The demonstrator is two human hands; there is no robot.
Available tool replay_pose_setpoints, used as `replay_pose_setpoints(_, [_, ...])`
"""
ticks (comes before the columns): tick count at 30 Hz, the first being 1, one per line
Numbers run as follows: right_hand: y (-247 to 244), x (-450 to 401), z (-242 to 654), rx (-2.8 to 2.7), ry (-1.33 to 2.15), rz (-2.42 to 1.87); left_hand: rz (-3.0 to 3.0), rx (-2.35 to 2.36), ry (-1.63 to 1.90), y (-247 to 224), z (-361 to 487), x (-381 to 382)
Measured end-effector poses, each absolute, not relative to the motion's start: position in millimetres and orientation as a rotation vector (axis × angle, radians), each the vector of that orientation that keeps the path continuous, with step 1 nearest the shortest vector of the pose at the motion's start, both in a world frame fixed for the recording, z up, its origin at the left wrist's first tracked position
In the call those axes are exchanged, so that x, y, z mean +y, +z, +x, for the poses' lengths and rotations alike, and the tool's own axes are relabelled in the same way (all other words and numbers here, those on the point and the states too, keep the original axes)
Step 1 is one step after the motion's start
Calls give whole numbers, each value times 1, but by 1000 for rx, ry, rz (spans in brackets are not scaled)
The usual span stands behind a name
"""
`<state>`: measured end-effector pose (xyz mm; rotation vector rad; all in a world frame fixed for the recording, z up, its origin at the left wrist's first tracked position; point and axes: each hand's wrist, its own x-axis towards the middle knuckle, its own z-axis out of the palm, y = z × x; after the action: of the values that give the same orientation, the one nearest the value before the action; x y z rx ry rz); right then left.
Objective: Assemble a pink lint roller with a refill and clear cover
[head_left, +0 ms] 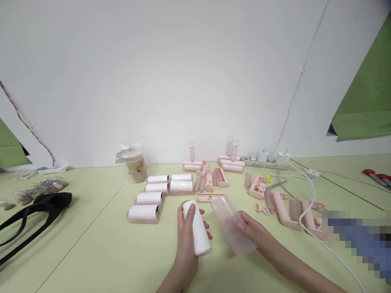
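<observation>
My left hand (187,234) is wrapped round a white paper roll (198,230), which tilts with its lower end toward me. To the right of it, my right hand (249,228) grips a translucent pinkish plastic sleeve (227,219) by its right side. Roll and sleeve are apart, both held over the pale green table (128,256). Left of my hands lie several white rolls in clear pinkish packs (143,212). Just beyond the sleeve is an open pink roller case (209,197).
Pink lint rollers (232,166) and loose pink parts (259,187) lie along the back and right. A bagged cup (136,165), black straps (45,203), a power strip (264,162), a white cable (326,242) and red-handled tools (371,174) surround them. A pixelated area covers the lower right.
</observation>
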<state>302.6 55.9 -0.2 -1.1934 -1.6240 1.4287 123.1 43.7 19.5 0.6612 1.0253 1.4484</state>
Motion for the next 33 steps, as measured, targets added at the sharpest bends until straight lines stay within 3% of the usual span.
replay_pose_setpoints(5, [-3,63,294,-2394,445,-1252,702,1061,1574,20,118,49])
replay_pose_setpoints(13, [21,136,264,-2500,108,-1224,697,1067,1638,24,109,53])
replay_pose_setpoints(20, [11,173,264,-2425,273,-1294,687,1062,1654,26,107,53])
replay_pose_setpoints(30, [49,73,289,-2009,1044,-1131,512,893,1591,29,137,57])
replay_pose_setpoints(33, [45,51,276,-1941,1086,-1126,507,906,1542,33,155,55])
